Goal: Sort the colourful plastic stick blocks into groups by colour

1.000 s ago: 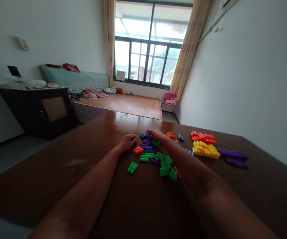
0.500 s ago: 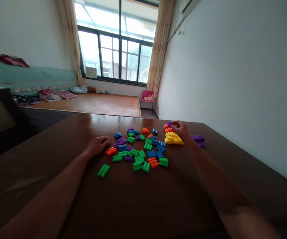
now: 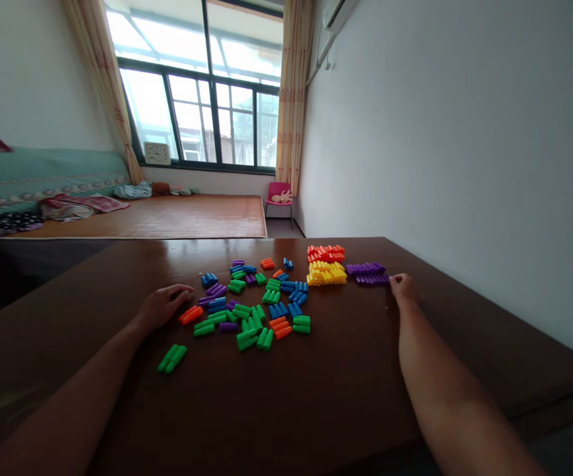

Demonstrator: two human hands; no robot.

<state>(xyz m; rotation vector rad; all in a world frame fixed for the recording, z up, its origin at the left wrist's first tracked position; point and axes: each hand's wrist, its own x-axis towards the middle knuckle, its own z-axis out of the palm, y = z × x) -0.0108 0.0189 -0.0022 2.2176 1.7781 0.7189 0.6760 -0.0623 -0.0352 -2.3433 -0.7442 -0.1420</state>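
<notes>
Since the earlier frame, the right hand [image 3: 407, 289] has moved from near the red rows [image 3: 326, 254] to the right end of the purple rows [image 3: 366, 269], on the far right part of the bench [image 3: 316, 396]. Its fingers [image 3: 394, 281] meet that end, perhaps to keep it aligned; I cannot tell whether they grip a piece. The left hand [image 3: 165, 305] rests left of the mixed pieces [image 3: 251, 324], fingers loosely apart, holding nothing visible. Purple looks dark and ridged, packed side by side, apparently grouped by colour like the yellow rows [image 3: 327, 273].
</notes>
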